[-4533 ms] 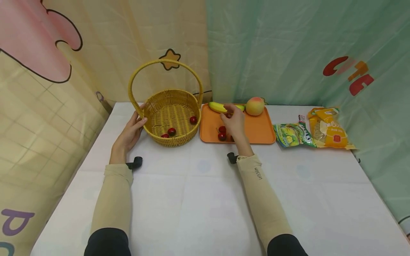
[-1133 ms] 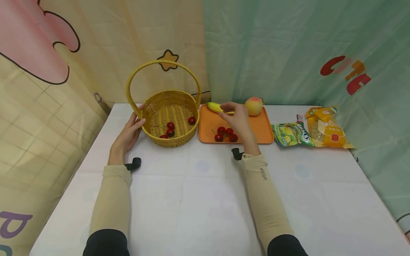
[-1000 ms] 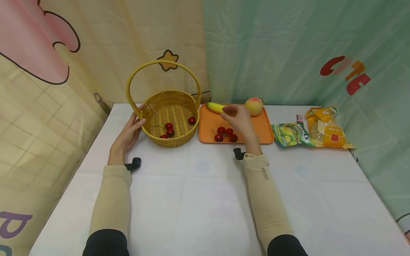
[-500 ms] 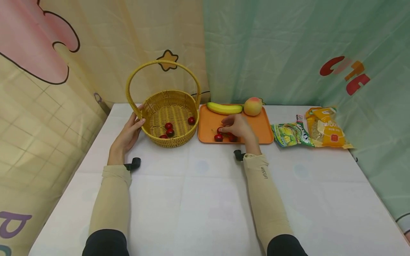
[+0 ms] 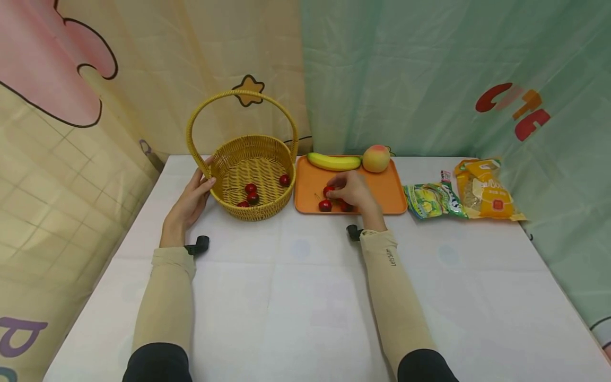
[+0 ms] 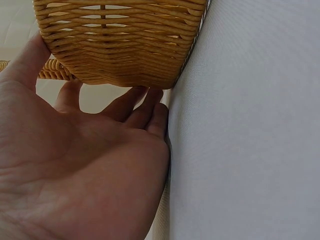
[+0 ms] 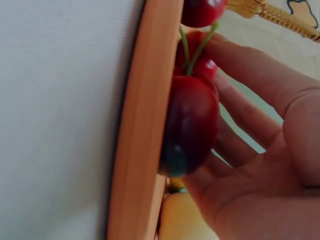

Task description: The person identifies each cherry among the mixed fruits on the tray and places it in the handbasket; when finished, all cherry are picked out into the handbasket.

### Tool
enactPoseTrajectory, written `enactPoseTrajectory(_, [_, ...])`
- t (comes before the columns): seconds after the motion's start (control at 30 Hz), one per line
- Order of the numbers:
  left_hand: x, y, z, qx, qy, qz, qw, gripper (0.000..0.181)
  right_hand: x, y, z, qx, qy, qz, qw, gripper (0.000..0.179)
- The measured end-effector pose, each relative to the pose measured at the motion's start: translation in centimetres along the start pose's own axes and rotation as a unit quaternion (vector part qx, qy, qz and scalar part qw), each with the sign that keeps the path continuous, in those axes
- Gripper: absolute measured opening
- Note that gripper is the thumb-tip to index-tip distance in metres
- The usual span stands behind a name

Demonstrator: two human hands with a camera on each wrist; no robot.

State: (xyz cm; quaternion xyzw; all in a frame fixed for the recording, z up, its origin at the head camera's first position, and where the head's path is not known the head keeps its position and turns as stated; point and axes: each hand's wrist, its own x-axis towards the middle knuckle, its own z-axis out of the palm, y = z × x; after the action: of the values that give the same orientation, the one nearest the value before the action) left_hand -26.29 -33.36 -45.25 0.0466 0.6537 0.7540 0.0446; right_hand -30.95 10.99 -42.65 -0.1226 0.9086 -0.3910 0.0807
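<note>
A yellow wicker basket (image 5: 255, 211) with a tall handle stands at the left and holds several red cherries (image 5: 252, 198). My left hand (image 5: 188, 204) holds its left side near the handle's base; in the left wrist view the fingers (image 6: 145, 107) touch the woven wall. Over the orange tray (image 5: 305, 183), my right hand (image 5: 355, 192) pinches a cherry (image 5: 328, 191) between thumb and fingertips. Other cherries lie beside and under that hand, one (image 5: 325, 205) in front of it and a dark one (image 7: 190, 125) close to the palm, partly hiding the fingers.
A banana (image 5: 334, 162) and a peach (image 5: 376, 158) lie along the tray's back edge. Right of the tray are a green snack packet (image 5: 434, 200) and an orange-yellow bag (image 5: 489, 191). Curtains hang behind the white table (image 5: 286, 297).
My right hand has come down from above the banana to the cherries and taken hold of one. The basket holds one more cherry than 4.5 s ago. My left hand stays at the basket.
</note>
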Motion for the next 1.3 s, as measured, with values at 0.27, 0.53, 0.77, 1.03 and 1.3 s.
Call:
enactPoseTrajectory(0.27, [0.1, -0.1, 0.0, 0.002, 0.007, 0.001, 1.0, 0.065, -0.3, -1.8, -0.2, 0.052, 0.064, -0.05, 0.9953, 0.03])
enactPoseTrajectory(0.53, [0.2, -0.2, -0.1, 0.011, 0.008, 0.0, 0.9999, 0.065, -0.9, -5.3, 0.6, 0.083, 0.078, -0.117, 0.9865, 0.029])
enactPoseTrajectory(0.77, [0.2, -0.1, -0.1, 0.007, 0.008, -0.002, 0.9999, 0.064, -1.2, -7.6, 3.3, 0.107, 0.073, -0.19, 0.9733, 0.029])
enactPoseTrajectory(1.03, [0.2, -0.1, -0.1, 0.008, 0.009, -0.001, 0.9999, 0.064, -1.8, -9.8, 6.0, 0.101, 0.038, -0.229, 0.9673, 0.03])
enactPoseTrajectory(1.3, [0.1, -0.2, -0.1, 0.01, 0.006, 0.003, 0.9999, 0.064, -1.7, -9.6, 5.4, 0.113, 0.033, -0.219, 0.9687, 0.029])
